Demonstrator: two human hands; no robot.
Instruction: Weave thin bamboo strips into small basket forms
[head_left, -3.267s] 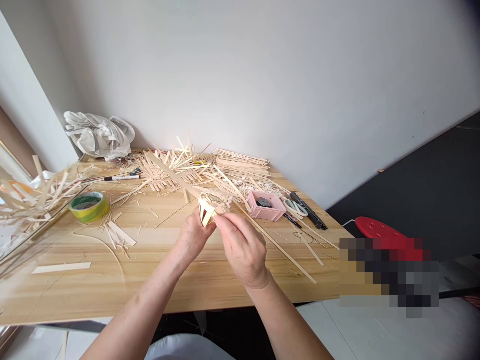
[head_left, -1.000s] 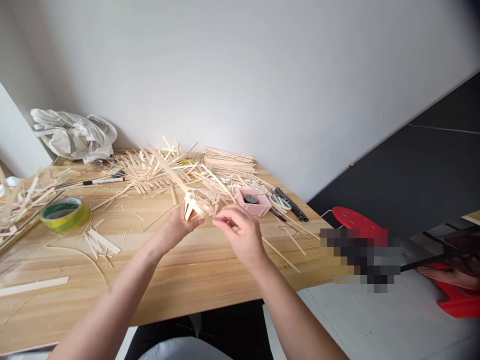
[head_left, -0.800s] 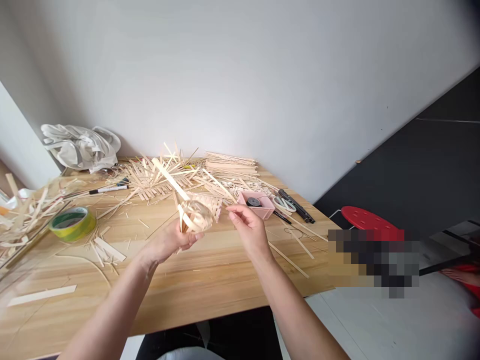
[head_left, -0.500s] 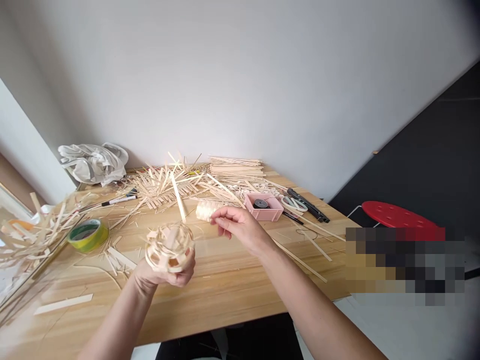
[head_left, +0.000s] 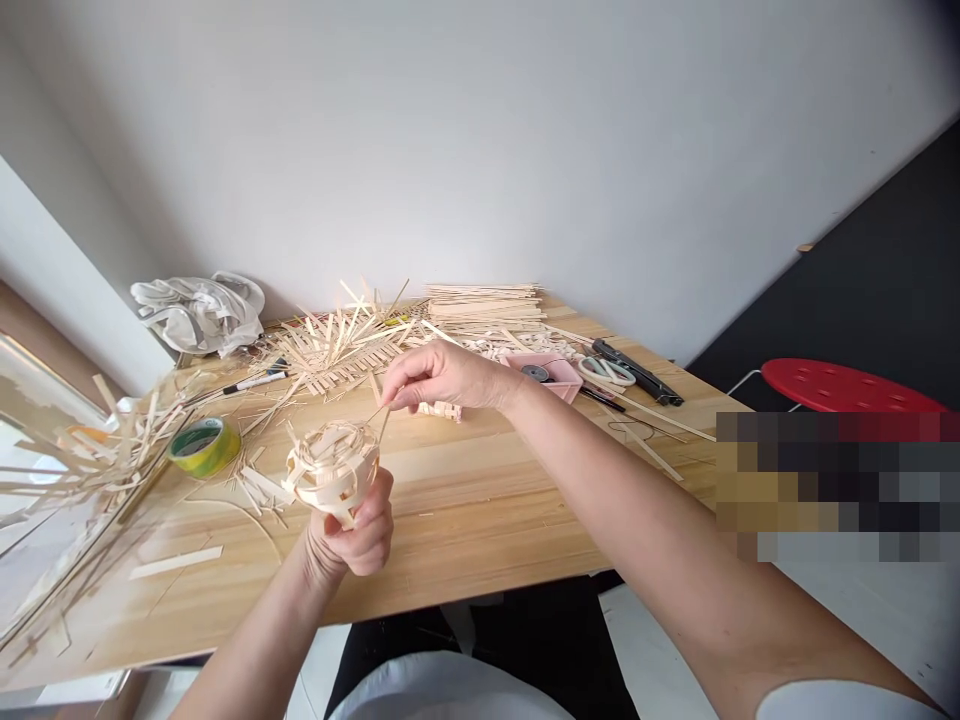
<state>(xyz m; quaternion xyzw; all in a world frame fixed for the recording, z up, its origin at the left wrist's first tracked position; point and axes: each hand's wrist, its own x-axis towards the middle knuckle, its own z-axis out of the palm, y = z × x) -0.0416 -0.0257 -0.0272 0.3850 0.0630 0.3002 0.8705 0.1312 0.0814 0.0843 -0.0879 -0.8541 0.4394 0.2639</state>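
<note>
My left hand (head_left: 364,530) is closed around the lower side of a small woven basket (head_left: 334,465) made of pale bamboo strips, held above the table's front half. Strip ends and thin loops stand up at its top. Over the basket's right rim, my right hand (head_left: 431,378) pinches a thin bamboo strip (head_left: 383,425), which runs down to the rim. Behind the right hand, partly hidden by it, a pale woven piece (head_left: 442,411) lies on the table.
Loose bamboo strips (head_left: 330,345) and a stacked bundle (head_left: 486,306) lie along the wall. Yellow-green tape (head_left: 202,448) sits at left. A pink box (head_left: 562,372) with a black spool, scissors (head_left: 606,372) and a black tool (head_left: 637,372) lie at right. A red stool (head_left: 847,385) stands beyond.
My right hand has moved left and up to the basket and now pinches a thin strip. My left hand has tilted the basket. The view has shifted slightly.
</note>
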